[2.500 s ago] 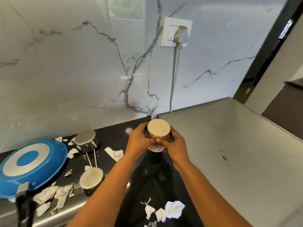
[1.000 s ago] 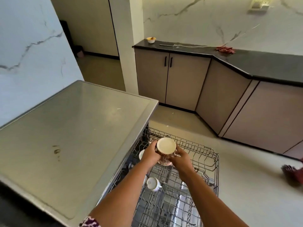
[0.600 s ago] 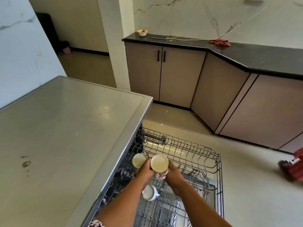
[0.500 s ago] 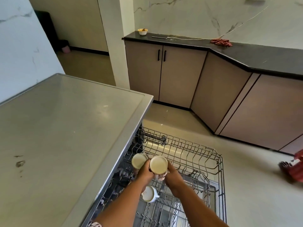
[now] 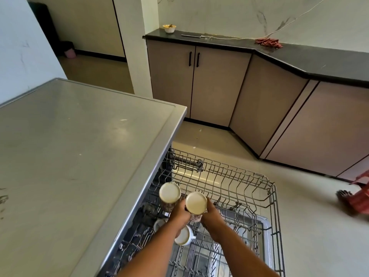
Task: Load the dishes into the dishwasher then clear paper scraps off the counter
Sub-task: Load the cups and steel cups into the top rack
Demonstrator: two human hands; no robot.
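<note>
An upside-down patterned cup [image 5: 196,203] with a cream base is held between my left hand [image 5: 180,213] and my right hand [image 5: 212,214], just above the pulled-out wire dishwasher rack [image 5: 235,180]. Both hands curl round its sides. A second, matching cup [image 5: 169,193] stands inverted in the rack right beside it on the left. A white mug [image 5: 184,236] lies lower in the rack, partly hidden by my left forearm.
The steel dishwasher top [image 5: 75,156] fills the left, its edge close to my left arm. Beige cabinets [image 5: 215,84] under a black counter [image 5: 311,60] stand beyond, bearing a small bowl [image 5: 169,28] and a red cloth [image 5: 268,43]. A red object [image 5: 359,196] lies on the floor at right.
I turned from the littered counter to the dishwasher carrying the cup. Over the last second the cup came down toward the rack, next to the other inverted cup.
</note>
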